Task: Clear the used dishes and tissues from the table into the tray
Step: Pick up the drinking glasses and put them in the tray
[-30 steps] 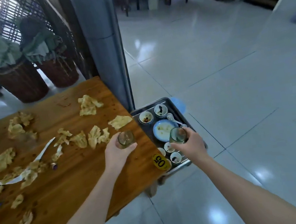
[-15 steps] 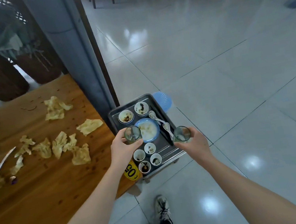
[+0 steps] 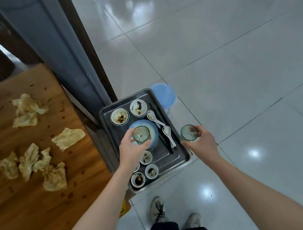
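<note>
My left hand (image 3: pixel 130 149) grips a green-tinted glass (image 3: pixel 141 137) above the blue plate (image 3: pixel 154 132) in the metal tray (image 3: pixel 172 157). A second green glass (image 3: pixel 188 133) is held in my right hand (image 3: pixel 202 143), just past the tray's right rim. In the tray lie two soiled white bowls (image 3: pixel 119 116), two white spoons (image 3: pixel 167 132), dark chopsticks (image 3: pixel 166 144) and several small sauce cups (image 3: pixel 151 171). Crumpled used tissues (image 3: pixel 28 111) are scattered over the wooden table (image 3: pixel 22 203) on the left.
The tray rests on a blue plastic stool (image 3: pixel 164 93) beside the table's right end. A grey pillar (image 3: pixel 54 50) with a dark wooden post rises behind it. Glossy white floor tiles spread to the right. My shoes (image 3: pixel 157 209) are below the tray.
Both hands carried their glasses right, off the table; the left glass now hangs over the blue plate, the right glass beside the tray's right rim. The view has tilted downward.
</note>
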